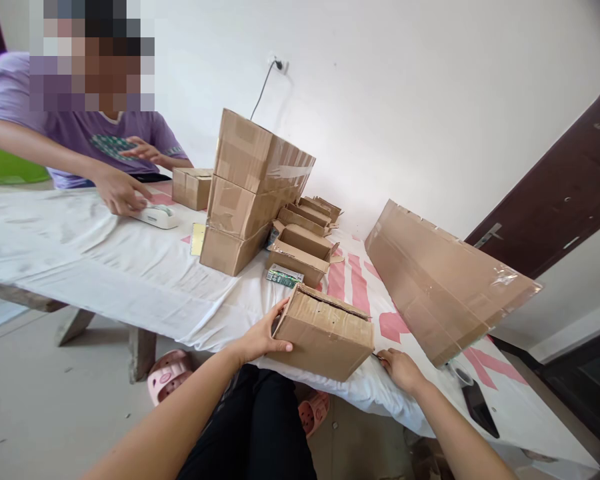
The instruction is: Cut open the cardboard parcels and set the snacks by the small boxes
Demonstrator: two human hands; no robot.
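A closed cardboard box [325, 333] sits at the near edge of the cloth-covered table, in front of my lap. My left hand [264, 337] grips its left end, with the thumb on the near side and the fingers behind the corner. At the box's right end, my right hand [399, 368] is closed on a small thin dark tool [379, 357], its tip by the box's lower right corner; its kind is too small to make out. Just behind the box lies a small green and white printed packet [284, 275].
Stacked taped boxes [245, 193] stand behind to the left, beside a row of open boxes [303, 250]. A large cardboard box [445, 287], tape roll [461, 375] and dark phone [481, 408] are right. Across the table, a person [115, 147] holds a white tape dispenser [157, 216].
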